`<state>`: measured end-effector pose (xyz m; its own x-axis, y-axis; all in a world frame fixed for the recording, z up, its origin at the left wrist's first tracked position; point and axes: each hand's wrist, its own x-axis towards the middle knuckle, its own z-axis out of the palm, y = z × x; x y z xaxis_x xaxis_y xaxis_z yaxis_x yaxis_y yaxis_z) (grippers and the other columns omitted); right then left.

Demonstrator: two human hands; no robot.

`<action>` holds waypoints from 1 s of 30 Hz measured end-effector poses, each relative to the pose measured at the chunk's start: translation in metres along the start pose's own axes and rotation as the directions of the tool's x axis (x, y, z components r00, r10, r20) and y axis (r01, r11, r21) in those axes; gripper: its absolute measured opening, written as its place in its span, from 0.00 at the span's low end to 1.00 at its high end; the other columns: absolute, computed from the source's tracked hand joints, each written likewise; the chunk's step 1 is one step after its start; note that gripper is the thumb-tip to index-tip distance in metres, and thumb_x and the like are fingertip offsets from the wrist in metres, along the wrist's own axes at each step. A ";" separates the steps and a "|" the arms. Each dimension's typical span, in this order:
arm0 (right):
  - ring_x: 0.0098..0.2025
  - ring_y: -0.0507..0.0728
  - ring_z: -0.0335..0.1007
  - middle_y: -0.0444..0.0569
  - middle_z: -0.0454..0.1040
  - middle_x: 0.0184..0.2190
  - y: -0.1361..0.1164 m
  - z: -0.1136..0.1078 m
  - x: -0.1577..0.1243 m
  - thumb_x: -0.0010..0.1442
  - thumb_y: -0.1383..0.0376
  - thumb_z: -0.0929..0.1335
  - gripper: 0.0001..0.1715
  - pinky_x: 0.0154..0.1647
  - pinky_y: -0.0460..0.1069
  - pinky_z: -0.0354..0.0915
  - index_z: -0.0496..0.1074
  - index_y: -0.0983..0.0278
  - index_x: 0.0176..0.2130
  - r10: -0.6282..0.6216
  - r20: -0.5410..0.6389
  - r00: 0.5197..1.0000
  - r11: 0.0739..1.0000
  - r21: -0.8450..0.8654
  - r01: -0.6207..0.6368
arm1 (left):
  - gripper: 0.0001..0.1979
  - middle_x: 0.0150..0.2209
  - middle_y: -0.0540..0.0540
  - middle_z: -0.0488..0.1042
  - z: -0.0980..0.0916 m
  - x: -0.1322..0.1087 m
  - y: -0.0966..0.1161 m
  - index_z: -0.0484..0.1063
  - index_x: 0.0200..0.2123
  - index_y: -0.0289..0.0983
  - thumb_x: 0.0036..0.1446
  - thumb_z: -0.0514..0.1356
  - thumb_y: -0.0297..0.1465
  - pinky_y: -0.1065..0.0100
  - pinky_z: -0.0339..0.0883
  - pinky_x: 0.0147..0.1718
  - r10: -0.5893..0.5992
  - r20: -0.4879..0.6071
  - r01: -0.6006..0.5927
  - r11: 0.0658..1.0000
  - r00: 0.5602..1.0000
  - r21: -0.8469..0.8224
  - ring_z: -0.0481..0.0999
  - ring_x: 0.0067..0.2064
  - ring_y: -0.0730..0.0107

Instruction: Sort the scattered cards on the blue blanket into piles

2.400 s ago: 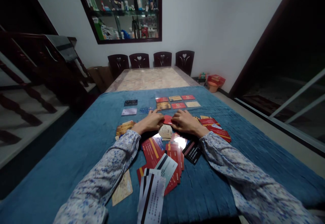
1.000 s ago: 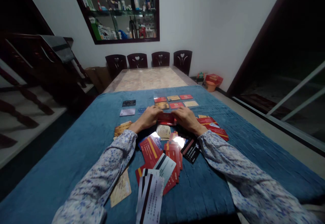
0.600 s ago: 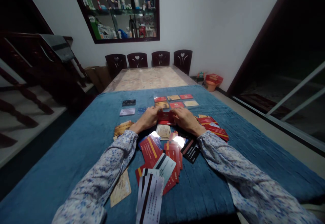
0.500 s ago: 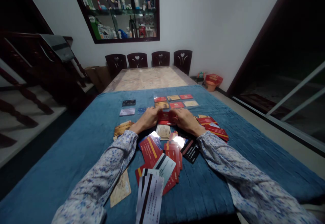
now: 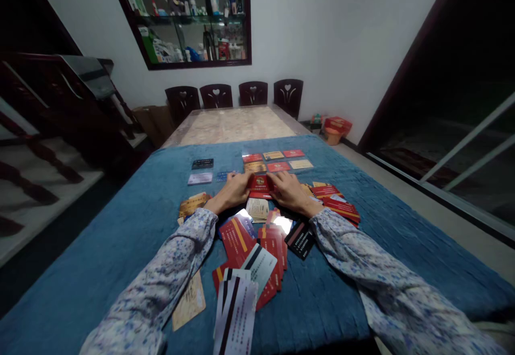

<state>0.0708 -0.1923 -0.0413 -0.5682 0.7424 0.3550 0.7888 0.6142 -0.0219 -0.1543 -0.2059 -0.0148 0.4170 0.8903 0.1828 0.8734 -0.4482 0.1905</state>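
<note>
Red card (image 5: 259, 185): located between the hands, above or on the blue cloth (image 5: 129, 226). Left hand (image 5: 237, 187), at the card's 9 o'clock: fingers curled, closed on that edge. Right hand (image 5: 289, 187), at 3 o'clock: fingers likewise bent, gripping the opposite edge. Cream cards (image 5: 257, 209): 6 o'clock, just beside. Nearer black card (image 5: 301, 239): 5 o'clock.

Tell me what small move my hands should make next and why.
Perhaps ease the held red card forward: the left hand and right hand are at its opposite sides, and a flat red card lies just beyond.
</note>
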 end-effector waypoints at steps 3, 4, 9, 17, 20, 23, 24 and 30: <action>0.55 0.68 0.67 0.65 0.74 0.55 0.000 -0.002 0.001 0.68 0.62 0.65 0.30 0.51 0.57 0.62 0.64 0.69 0.66 0.003 0.017 1.000 1.000 -0.001 -0.003 | 0.20 0.54 0.36 0.78 0.002 0.001 -0.002 0.67 0.54 0.37 0.58 0.56 0.25 0.46 0.61 0.57 0.002 -0.010 -0.003 1.000 1.000 -0.025 0.77 0.55 0.48; 0.56 0.68 0.67 0.65 0.74 0.55 0.000 -0.003 0.001 0.68 0.62 0.66 0.31 0.52 0.57 0.62 0.64 0.69 0.66 0.009 0.026 1.000 1.000 0.002 -0.009 | 0.20 0.55 0.36 0.78 0.003 0.001 -0.002 0.67 0.55 0.37 0.58 0.56 0.25 0.45 0.61 0.57 0.005 -0.014 -0.006 0.999 1.000 -0.033 0.77 0.55 0.48; 0.58 0.69 0.66 0.66 0.72 0.58 0.001 -0.004 0.003 0.67 0.61 0.68 0.31 0.53 0.58 0.64 0.65 0.68 0.66 0.041 0.059 0.997 0.998 0.040 -0.043 | 0.27 0.59 0.33 0.75 0.005 0.001 -0.006 0.65 0.60 0.36 0.57 0.59 0.27 0.44 0.60 0.60 0.010 -0.030 -0.013 0.997 0.999 -0.071 0.74 0.59 0.46; 0.59 0.67 0.66 0.65 0.72 0.59 0.009 -0.006 0.005 0.66 0.63 0.68 0.34 0.54 0.59 0.65 0.62 0.70 0.67 0.027 0.104 0.994 0.988 0.148 -0.043 | 0.28 0.58 0.33 0.76 0.008 0.004 -0.014 0.67 0.61 0.35 0.56 0.62 0.27 0.47 0.65 0.60 0.036 -0.052 -0.041 0.994 0.998 -0.098 0.75 0.59 0.47; 0.58 0.67 0.66 0.63 0.74 0.59 0.010 -0.009 0.004 0.65 0.65 0.67 0.33 0.54 0.58 0.65 0.63 0.69 0.67 0.010 0.098 0.995 0.985 0.172 -0.027 | 0.26 0.55 0.34 0.78 0.008 0.005 -0.015 0.68 0.59 0.35 0.56 0.61 0.26 0.50 0.67 0.59 0.061 -0.055 -0.067 0.991 0.997 -0.116 0.76 0.58 0.48; 0.58 0.67 0.66 0.63 0.75 0.59 0.011 -0.011 0.004 0.64 0.66 0.67 0.33 0.53 0.58 0.65 0.63 0.69 0.66 0.002 0.092 0.996 0.982 0.189 -0.019 | 0.27 0.55 0.34 0.78 0.010 0.006 -0.017 0.66 0.61 0.35 0.56 0.60 0.25 0.51 0.68 0.59 0.068 -0.054 -0.074 0.990 0.996 -0.122 0.76 0.58 0.49; 0.58 0.67 0.66 0.63 0.75 0.59 0.011 -0.011 0.004 0.64 0.66 0.67 0.33 0.52 0.58 0.65 0.64 0.69 0.66 0.005 0.094 0.996 0.981 0.192 -0.024 | 0.28 0.56 0.34 0.77 0.010 0.006 -0.018 0.65 0.61 0.35 0.57 0.60 0.25 0.51 0.67 0.59 0.068 -0.054 -0.075 0.990 0.996 -0.121 0.76 0.58 0.49; 0.57 0.67 0.66 0.61 0.75 0.59 0.014 -0.011 0.005 0.64 0.66 0.68 0.29 0.51 0.57 0.65 0.66 0.68 0.63 0.002 0.119 0.993 0.984 0.179 -0.024 | 0.29 0.58 0.33 0.75 0.012 0.005 -0.020 0.64 0.64 0.35 0.58 0.60 0.27 0.50 0.66 0.59 0.087 -0.041 -0.090 0.993 0.995 -0.082 0.75 0.59 0.49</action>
<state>0.0815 -0.1831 -0.0293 -0.5904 0.7703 0.2408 0.7473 0.6345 -0.1975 -0.1670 -0.1920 -0.0290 0.4805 0.8442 0.2376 0.8088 -0.5313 0.2521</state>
